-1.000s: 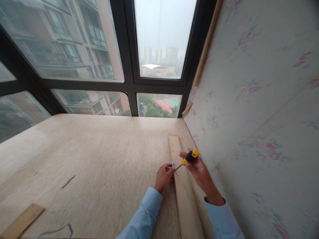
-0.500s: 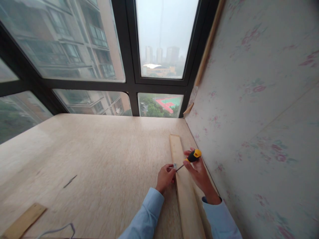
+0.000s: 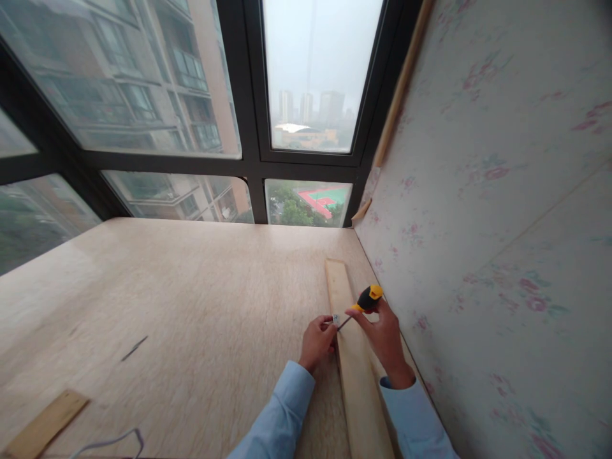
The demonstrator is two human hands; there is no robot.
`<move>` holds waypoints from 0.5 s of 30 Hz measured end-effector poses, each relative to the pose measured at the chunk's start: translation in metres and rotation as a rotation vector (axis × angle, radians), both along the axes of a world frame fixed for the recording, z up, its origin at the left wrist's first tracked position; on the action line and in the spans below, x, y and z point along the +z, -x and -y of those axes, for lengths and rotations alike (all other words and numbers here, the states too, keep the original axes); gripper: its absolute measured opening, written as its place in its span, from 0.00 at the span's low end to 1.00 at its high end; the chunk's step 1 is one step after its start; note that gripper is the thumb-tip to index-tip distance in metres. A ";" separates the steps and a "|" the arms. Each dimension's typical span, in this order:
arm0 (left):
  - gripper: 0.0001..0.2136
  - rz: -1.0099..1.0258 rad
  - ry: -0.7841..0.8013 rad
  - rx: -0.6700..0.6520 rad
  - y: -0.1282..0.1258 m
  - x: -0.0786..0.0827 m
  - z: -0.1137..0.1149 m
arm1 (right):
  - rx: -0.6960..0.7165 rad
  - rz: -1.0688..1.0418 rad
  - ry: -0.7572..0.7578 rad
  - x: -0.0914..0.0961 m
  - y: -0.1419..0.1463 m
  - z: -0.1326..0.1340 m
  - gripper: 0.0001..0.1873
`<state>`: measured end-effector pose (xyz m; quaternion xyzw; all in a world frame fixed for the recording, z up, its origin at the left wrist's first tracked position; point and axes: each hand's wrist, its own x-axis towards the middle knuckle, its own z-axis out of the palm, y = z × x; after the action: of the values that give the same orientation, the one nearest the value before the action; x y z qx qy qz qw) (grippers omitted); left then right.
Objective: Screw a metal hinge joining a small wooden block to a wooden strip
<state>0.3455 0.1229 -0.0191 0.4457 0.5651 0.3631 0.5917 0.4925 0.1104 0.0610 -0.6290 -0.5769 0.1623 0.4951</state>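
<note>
My right hand [image 3: 381, 335] grips a screwdriver [image 3: 364, 301] with a yellow and black handle, its thin shaft slanting down to the left. The tip meets a small metal bracket [image 3: 335, 317] at the left edge of a long pale wooden slat [image 3: 354, 376] that lies along the foot of the wall. My left hand [image 3: 316, 342] is closed beside the slat, its fingertips pinching the bracket in place. Both of my sleeves are light blue.
The slat rests on a broad plywood surface [image 3: 182, 306]. A floral-papered wall [image 3: 488, 210] rises close on the right. Dark-framed windows [image 3: 248, 153] stand at the back. A short wooden piece [image 3: 43, 424] and a cable [image 3: 108, 442] lie at the near left, a thin dark nail-like item [image 3: 132, 349] further in.
My right hand has turned on the screwdriver handle, wrist rolling over it; the tip stays at the bracket. My left hand has not moved.
</note>
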 end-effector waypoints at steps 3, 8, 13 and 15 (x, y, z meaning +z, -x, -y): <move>0.15 -0.004 0.001 0.000 0.000 -0.001 0.000 | 0.065 -0.074 0.002 -0.005 0.003 -0.002 0.31; 0.15 -0.012 0.002 -0.005 0.000 -0.002 0.000 | 0.378 -0.448 0.049 -0.011 0.003 0.006 0.32; 0.15 -0.022 -0.005 -0.008 -0.001 -0.002 0.000 | 0.403 -0.473 0.094 -0.008 -0.002 0.011 0.30; 0.15 -0.017 -0.005 -0.011 0.000 -0.001 0.000 | 0.295 -0.359 0.098 -0.005 -0.002 0.009 0.27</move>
<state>0.3458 0.1228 -0.0201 0.4536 0.5667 0.3573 0.5878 0.4945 0.1010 0.0558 -0.5223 -0.5565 0.3701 0.5297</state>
